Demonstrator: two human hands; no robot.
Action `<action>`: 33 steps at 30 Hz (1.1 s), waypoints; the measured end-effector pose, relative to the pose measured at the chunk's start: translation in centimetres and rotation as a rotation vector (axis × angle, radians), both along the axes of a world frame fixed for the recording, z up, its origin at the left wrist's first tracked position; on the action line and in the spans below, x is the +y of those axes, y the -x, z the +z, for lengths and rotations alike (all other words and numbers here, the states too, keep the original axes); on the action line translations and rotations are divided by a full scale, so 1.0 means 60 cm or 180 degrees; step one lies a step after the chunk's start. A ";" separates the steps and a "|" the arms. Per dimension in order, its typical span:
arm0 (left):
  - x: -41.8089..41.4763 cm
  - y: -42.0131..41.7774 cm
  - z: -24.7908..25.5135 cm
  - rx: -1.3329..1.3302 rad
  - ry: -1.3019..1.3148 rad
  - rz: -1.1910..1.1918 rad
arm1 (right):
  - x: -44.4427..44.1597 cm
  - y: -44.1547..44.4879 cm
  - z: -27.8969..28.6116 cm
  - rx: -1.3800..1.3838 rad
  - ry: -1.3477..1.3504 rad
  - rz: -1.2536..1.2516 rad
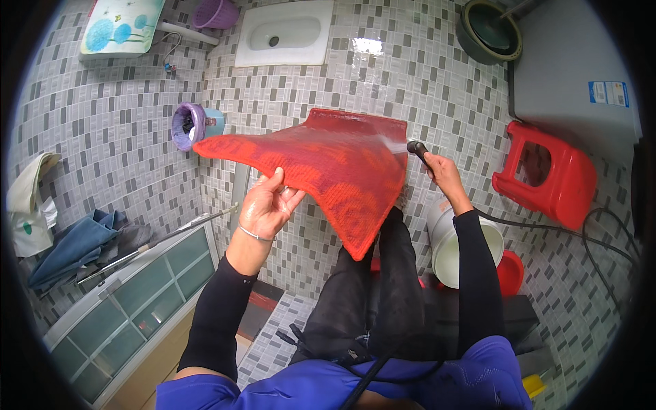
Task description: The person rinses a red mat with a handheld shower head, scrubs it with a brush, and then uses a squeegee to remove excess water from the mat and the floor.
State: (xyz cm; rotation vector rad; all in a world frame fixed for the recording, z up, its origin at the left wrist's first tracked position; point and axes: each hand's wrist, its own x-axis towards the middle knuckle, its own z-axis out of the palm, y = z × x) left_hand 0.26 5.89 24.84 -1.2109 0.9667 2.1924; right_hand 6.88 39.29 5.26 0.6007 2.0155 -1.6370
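My left hand (pixel 266 202) grips the near edge of a red mat (pixel 328 164), thumb on top and fingers below. That edge is lifted, while the far end of the mat rests on the tiled floor. The mat has an orange-and-maroon pattern and looks wet at its far side. In my right hand (pixel 444 174) is a black spray nozzle (pixel 417 148) joined to a dark hose (pixel 543 225). Water sprays from it leftwards onto the mat's right part.
A white squat toilet (pixel 287 38) lies at the far side, with a purple-rimmed bin (pixel 187 110) to the left. A red plastic stool (pixel 569 179) lies on its side at right, near a white bucket (pixel 441 220). A glazed door (pixel 148 297) stands at lower left.
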 end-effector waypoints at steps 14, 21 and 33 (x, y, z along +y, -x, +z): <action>0.003 0.027 -0.046 -0.0193 -0.0081 0.0133 | -0.009 0.007 0.258 0.0098 0.1580 0.0242; 0.020 0.045 -0.053 -0.0281 0.0082 0.0245 | -0.032 0.017 0.308 0.0181 0.1970 0.0410; 0.024 0.098 0.047 0.0160 -0.0475 0.0450 | 0.017 -0.017 0.238 0.0710 0.0962 -0.0293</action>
